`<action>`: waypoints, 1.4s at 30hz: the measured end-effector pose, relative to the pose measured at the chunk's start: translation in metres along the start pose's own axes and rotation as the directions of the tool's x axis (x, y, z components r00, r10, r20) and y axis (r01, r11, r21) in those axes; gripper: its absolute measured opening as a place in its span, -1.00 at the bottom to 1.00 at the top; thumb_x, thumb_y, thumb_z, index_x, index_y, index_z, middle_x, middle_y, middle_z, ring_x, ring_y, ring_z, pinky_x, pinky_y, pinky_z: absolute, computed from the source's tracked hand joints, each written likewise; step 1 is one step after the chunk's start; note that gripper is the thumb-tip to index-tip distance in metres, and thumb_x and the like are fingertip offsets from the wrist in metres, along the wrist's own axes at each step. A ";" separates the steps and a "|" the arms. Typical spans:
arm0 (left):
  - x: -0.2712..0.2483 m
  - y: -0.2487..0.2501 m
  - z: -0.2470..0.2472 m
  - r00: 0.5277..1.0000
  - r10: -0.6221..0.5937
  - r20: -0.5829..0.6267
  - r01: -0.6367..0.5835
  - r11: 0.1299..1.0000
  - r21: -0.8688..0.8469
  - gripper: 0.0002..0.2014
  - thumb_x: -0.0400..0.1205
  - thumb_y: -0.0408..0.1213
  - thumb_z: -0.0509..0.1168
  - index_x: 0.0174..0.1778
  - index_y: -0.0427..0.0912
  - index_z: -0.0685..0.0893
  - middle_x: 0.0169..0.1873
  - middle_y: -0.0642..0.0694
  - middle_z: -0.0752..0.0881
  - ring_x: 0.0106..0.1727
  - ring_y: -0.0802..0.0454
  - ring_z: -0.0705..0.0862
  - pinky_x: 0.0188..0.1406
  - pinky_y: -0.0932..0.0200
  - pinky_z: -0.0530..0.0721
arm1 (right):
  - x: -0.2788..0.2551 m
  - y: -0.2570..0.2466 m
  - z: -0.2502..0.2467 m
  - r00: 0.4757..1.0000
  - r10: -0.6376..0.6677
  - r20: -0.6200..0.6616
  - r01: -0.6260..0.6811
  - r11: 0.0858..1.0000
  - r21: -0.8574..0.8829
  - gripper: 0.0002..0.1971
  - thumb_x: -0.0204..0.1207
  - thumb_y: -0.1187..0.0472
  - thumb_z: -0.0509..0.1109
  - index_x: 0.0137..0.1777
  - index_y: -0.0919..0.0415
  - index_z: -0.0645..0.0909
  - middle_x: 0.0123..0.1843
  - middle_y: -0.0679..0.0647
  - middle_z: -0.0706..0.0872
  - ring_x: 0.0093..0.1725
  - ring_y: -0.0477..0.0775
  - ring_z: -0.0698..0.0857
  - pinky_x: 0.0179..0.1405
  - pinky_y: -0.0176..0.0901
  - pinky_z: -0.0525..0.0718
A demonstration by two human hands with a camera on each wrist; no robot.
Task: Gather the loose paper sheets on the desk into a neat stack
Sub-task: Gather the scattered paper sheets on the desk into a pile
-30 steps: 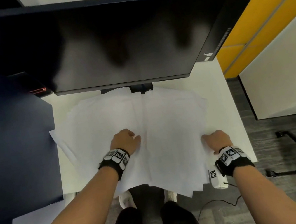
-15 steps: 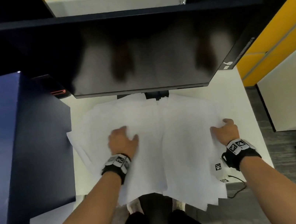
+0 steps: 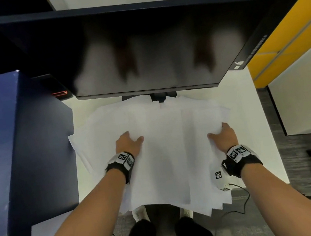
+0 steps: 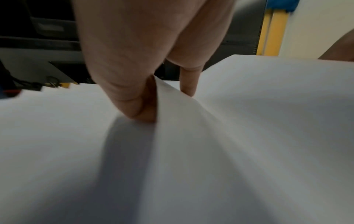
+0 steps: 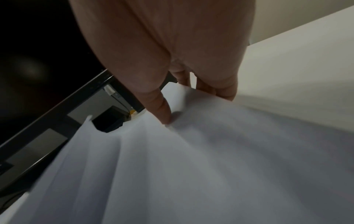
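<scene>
Several white paper sheets (image 3: 165, 147) lie fanned in two overlapping piles on the white desk (image 3: 253, 122), their front edges hanging over its near edge. My left hand (image 3: 129, 142) rests on the left pile. In the left wrist view the left hand (image 4: 165, 104) has a raised sheet edge (image 4: 249, 121) between thumb and fingers. My right hand (image 3: 223, 134) is at the right pile's outer edge. In the right wrist view the right hand (image 5: 195, 108) has its thumb on top of the sheets (image 5: 210, 166), fingers curled under the lifted edge.
A dark monitor (image 3: 149, 47) hangs over the back of the desk, its stand (image 3: 159, 96) just behind the sheets. A blue cabinet (image 3: 13, 150) borders the desk's left side. A white tagged device (image 3: 220, 177) with a cable sits under my right wrist.
My right hand has slid forward along the right pile's edge and drawn it inward and up. My left hand has moved slightly forward on the left pile.
</scene>
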State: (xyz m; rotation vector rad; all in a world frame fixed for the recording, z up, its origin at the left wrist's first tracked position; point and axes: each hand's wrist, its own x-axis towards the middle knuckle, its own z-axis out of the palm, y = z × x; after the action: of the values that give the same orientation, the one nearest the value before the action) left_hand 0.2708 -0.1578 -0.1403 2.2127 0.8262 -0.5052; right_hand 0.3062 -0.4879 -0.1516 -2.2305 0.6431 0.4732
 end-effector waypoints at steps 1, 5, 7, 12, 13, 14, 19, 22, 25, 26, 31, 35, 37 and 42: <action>-0.004 0.007 0.006 1.000 0.029 -0.007 -0.029 0.998 -0.052 -0.28 0.66 0.08 0.36 0.64 -0.30 0.41 0.56 -0.25 0.52 0.57 -0.23 0.49 0.50 0.03 0.45 | 0.000 -0.001 0.003 1.000 -0.004 0.020 0.004 1.000 0.001 -0.29 0.39 0.09 0.53 0.51 0.27 0.40 0.34 0.27 0.63 0.30 0.34 0.65 0.29 0.12 0.65; -0.013 0.015 0.008 0.998 -0.003 -0.056 -0.013 0.961 -0.275 -0.55 0.64 -0.01 0.41 0.42 -0.09 0.59 0.14 -0.05 0.71 0.31 -0.08 0.68 0.15 0.25 0.50 | -0.001 0.007 -0.007 0.999 0.030 -0.017 -0.029 0.997 0.072 -0.30 0.50 0.07 0.48 0.59 0.24 0.33 0.38 0.27 0.60 0.31 0.30 0.65 0.30 -0.02 0.60; -0.017 0.000 0.002 0.999 -0.034 -0.013 0.031 0.978 -0.206 -0.58 0.62 0.06 0.39 0.32 -0.06 0.60 0.02 0.05 0.67 0.18 -0.01 0.68 0.09 0.25 0.50 | -0.004 0.020 -0.015 0.993 0.108 -0.046 -0.106 0.994 0.040 -0.37 0.55 0.03 0.39 0.57 0.26 0.36 0.44 0.33 0.55 0.34 0.34 0.63 0.33 0.05 0.59; -0.035 -0.024 0.018 0.995 0.059 0.078 -0.057 0.998 -0.035 -0.78 0.66 -0.02 0.37 0.00 -0.11 0.71 -0.09 0.01 0.69 0.12 -0.09 0.73 -0.05 0.25 0.49 | -0.025 0.029 0.009 0.998 0.028 0.051 -0.021 0.989 -0.144 -0.86 0.63 0.23 0.20 -0.03 0.33 0.46 0.03 0.35 0.60 0.02 0.31 0.62 -0.04 -0.01 0.52; -0.039 -0.019 0.026 0.995 0.074 0.063 -0.069 0.995 -0.078 -0.79 0.68 -0.06 0.36 0.00 -0.13 0.72 -0.09 -0.02 0.72 0.13 -0.10 0.74 -0.05 0.27 0.48 | -0.030 0.025 0.015 0.998 0.007 0.060 0.003 0.989 -0.149 -0.87 0.65 0.25 0.19 -0.05 0.33 0.47 -0.01 0.31 0.57 -0.05 0.25 0.59 -0.09 -0.08 0.45; -0.043 -0.012 0.031 0.996 0.075 0.043 -0.069 0.990 -0.120 -0.78 0.70 -0.08 0.34 0.05 -0.16 0.74 -0.05 -0.07 0.75 0.16 -0.12 0.74 -0.02 0.28 0.49 | -0.033 0.022 0.020 0.997 -0.017 0.070 0.026 0.992 -0.125 -0.84 0.65 0.25 0.19 -0.09 0.36 0.48 -0.03 0.31 0.59 -0.10 0.25 0.59 -0.12 -0.09 0.44; -0.055 0.001 0.031 0.998 0.035 -0.055 -0.045 0.981 -0.189 -0.74 0.72 -0.05 0.28 0.12 -0.16 0.72 -0.03 -0.08 0.80 0.12 -0.12 0.77 0.00 0.23 0.58 | -0.036 0.028 0.004 0.996 0.052 0.065 -0.051 0.998 -0.023 -0.49 0.63 0.10 0.26 0.51 0.37 0.48 0.46 0.30 0.60 0.34 0.32 0.67 0.45 0.13 0.53; -0.062 -0.007 0.025 0.996 0.074 -0.045 -0.078 0.991 -0.108 -0.60 0.67 0.16 0.26 0.19 -0.09 0.63 -0.11 0.02 0.76 0.02 -0.04 0.75 0.03 0.15 0.66 | -0.043 0.040 -0.006 0.997 0.070 0.023 -0.068 0.996 -0.060 -0.49 0.61 0.04 0.28 0.43 0.39 0.53 0.34 0.29 0.68 0.22 0.34 0.71 0.29 0.10 0.63; -0.069 -0.012 0.039 0.984 0.155 0.089 -0.160 0.986 0.050 -0.58 0.60 0.17 0.35 0.23 -0.03 0.58 -0.01 0.02 0.74 0.04 0.01 0.73 0.10 0.14 0.68 | -0.058 0.041 0.007 0.998 0.003 0.060 0.004 0.994 -0.113 -0.63 0.55 0.00 0.35 0.07 0.36 0.58 -0.16 0.20 0.67 -0.11 0.24 0.68 -0.27 -0.11 0.60; -0.072 -0.011 0.047 0.973 0.194 0.122 -0.206 0.974 0.096 -0.62 0.63 0.10 0.35 0.22 -0.07 0.59 0.00 -0.01 0.74 0.06 -0.02 0.74 0.06 0.14 0.68 | -0.061 0.040 0.015 0.996 -0.030 0.087 0.041 0.990 -0.134 -0.50 0.51 -0.06 0.37 0.22 0.37 0.56 -0.06 0.19 0.68 -0.06 0.22 0.69 -0.17 -0.10 0.65; -0.083 0.000 0.064 0.951 0.251 0.181 -0.283 0.942 0.181 -0.66 0.71 -0.03 0.28 0.23 -0.24 0.61 0.11 -0.17 0.71 0.23 -0.21 0.71 0.11 0.04 0.66 | -0.071 0.030 0.032 0.993 -0.015 0.118 0.038 0.979 -0.200 -0.28 0.56 0.13 0.42 0.65 0.27 0.21 0.45 0.34 0.48 0.39 0.34 0.56 0.32 -0.03 0.53; -0.056 -0.028 0.021 0.990 0.125 -0.059 -0.121 0.990 0.070 -0.42 0.58 0.11 0.38 0.45 -0.13 0.59 0.29 -0.18 0.68 0.35 -0.19 0.64 0.33 0.02 0.61 | -0.052 0.035 0.015 0.997 0.049 0.052 -0.043 0.994 -0.105 -0.41 0.51 0.10 0.45 0.50 0.24 0.39 0.32 0.33 0.64 0.27 0.31 0.65 0.08 -0.15 0.53; -0.035 -0.048 -0.015 0.960 -0.059 -0.275 0.077 0.995 0.058 -0.31 0.50 0.15 0.40 0.48 -0.18 0.55 0.36 -0.30 0.60 0.40 -0.32 0.56 0.39 -0.12 0.56 | -0.037 0.034 0.002 0.996 0.086 0.018 -0.086 0.996 -0.034 -0.44 0.47 0.06 0.47 0.44 0.23 0.45 0.29 0.26 0.66 0.20 0.29 0.70 0.13 -0.08 0.63; 0.010 -0.075 -0.069 0.832 -0.424 -0.357 0.418 0.903 -0.098 -0.02 0.35 0.27 0.46 0.52 -0.34 0.37 0.45 -0.38 0.45 0.49 -0.37 0.43 0.44 -0.30 0.50 | -0.002 0.028 -0.020 0.992 0.123 -0.021 -0.120 0.986 0.115 -0.35 0.34 -0.04 0.50 0.41 0.20 0.52 0.25 0.20 0.69 -0.08 0.17 0.77 0.12 0.25 0.77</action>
State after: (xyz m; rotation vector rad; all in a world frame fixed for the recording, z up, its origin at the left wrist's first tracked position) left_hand 0.2344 -0.0623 -0.1354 2.1401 1.5375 -0.2771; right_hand 0.2911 -0.5190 -0.1531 -2.1022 0.8047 0.4554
